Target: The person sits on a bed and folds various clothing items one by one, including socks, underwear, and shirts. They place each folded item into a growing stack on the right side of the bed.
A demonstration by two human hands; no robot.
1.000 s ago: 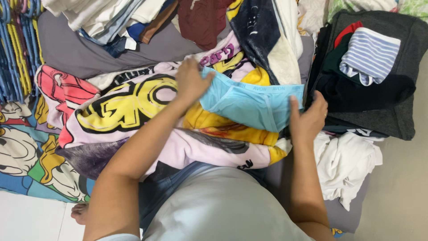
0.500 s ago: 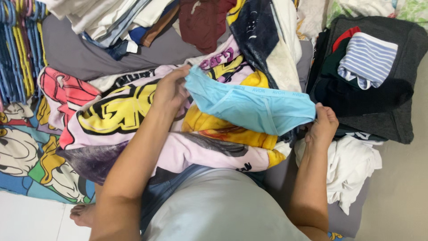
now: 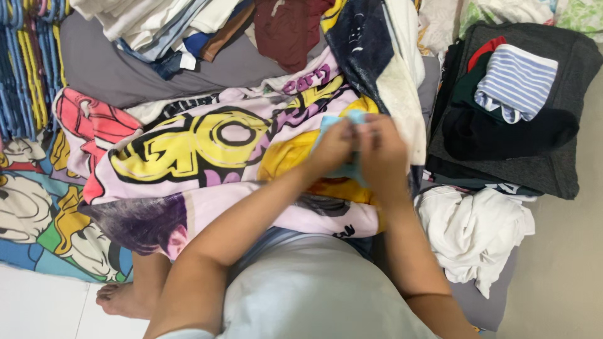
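Observation:
My left hand (image 3: 333, 147) and my right hand (image 3: 382, 154) meet in front of me, both gripping a light blue undergarment (image 3: 349, 119) folded small between them. Only its top edge and a strip below my fingers show. It hangs just above a pink and yellow cartoon blanket (image 3: 213, 144) spread over my lap.
A stack of dark folded clothes (image 3: 521, 144) topped by a blue-striped piece (image 3: 516, 78) lies at the right, with a crumpled white garment (image 3: 477, 226) below it. Unfolded laundry (image 3: 188, 31) is heaped at the back. Coloured hangers (image 3: 25, 69) lie far left. My bare foot (image 3: 122, 298) rests bottom left.
The blue undergarment was stretched wide between my hands; now my hands have come together at the middle and the garment is folded in half between them.

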